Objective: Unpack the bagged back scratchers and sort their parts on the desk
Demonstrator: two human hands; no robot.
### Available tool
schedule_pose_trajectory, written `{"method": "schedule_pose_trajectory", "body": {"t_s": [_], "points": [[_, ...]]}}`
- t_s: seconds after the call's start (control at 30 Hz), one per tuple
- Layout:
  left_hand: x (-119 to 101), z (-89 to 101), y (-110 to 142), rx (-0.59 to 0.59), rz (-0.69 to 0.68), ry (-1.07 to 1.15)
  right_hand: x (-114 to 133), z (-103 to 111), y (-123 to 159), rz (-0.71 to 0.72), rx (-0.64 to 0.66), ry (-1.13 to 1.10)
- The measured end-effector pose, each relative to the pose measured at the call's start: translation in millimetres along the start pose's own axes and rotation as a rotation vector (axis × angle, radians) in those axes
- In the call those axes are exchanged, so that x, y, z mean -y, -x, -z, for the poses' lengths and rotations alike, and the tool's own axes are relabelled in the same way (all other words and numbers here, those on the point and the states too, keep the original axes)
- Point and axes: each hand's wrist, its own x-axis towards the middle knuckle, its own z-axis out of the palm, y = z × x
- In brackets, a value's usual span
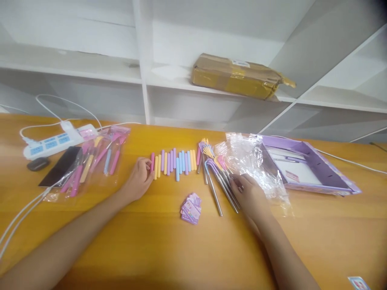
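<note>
A row of slim pink, yellow, purple and blue handle sleeves (pixel 171 161) lies side by side on the wooden table. At its left end, my left hand (pixel 140 177) has curled fingers closed at a magenta handle sleeve (pixel 152 162). Right of the row is a bunch of back scratchers (pixel 222 177), with metal rods and small coloured hand-shaped ends. My right hand (pixel 249 193) rests at the bunch's right side, its bent fingers closed around a rod; the fingertips are partly hidden. Purple printed cards (pixel 191 208) lie in a small pile in front of the row.
Crumpled clear plastic (pixel 254 161) lies beside an open purple box (pixel 326 161) on the right. On the left are bagged pink and yellow tools (pixel 102 155), a black flat item (pixel 60 167) and a power strip (pixel 54 143) with white cables. A taped carton (pixel 236 76) sits on the shelf behind.
</note>
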Motion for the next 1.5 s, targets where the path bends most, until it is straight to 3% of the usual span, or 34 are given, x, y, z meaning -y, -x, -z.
{"method": "schedule_pose_trajectory", "body": {"t_s": [0.13,0.4,0.47,0.63,0.73,0.9,1.0,1.17,1.27,1.37,1.43,1.5], "points": [[1.9,0.0,-0.6,-0.038,0.025,-0.027,-1.1,2.2,-0.5,0.017,-0.021,-0.018],[1.3,6.9,-3.4,-0.048,0.040,-0.132,4.0,13.3,0.6,0.062,-0.199,-0.045],[5.1,22.4,-12.7,-0.068,0.054,-0.195,3.4,15.6,0.5,0.053,-0.221,-0.051],[24.1,81.6,-40.1,-0.081,0.097,-0.414,-2.6,18.8,-2.2,0.025,-0.241,-0.056],[35.6,100.0,-42.6,-0.074,0.155,-0.537,-6.4,18.4,-3.5,0.024,-0.236,-0.078],[37.8,93.2,-35.6,-0.013,0.247,-0.795,-9.3,16.5,-3.3,0.038,-0.246,-0.090],[35.0,89.3,-34.8,0.030,0.239,-0.895,-8.3,16.9,-3.5,0.048,-0.267,-0.096],[34.6,96.4,-34.3,0.002,0.185,-0.950,-6.1,19.0,-1.5,0.048,-0.281,-0.120],[16.5,102.1,-34.8,0.036,0.184,-0.908,-3.4,20.8,1.9,0.038,-0.316,-0.165],[-25.4,102.9,-32.0,0.173,0.209,-0.646,6.9,22.2,5.6,-0.017,-0.328,-0.269],[-60.8,97.0,-23.5,0.257,0.154,-0.429,20.4,21.8,8.2,-0.039,-0.214,-0.474],[-93.9,84.4,-7.7,0.325,0.097,-0.273,38.5,19.7,11.6,-0.039,0.015,-0.779]]}}
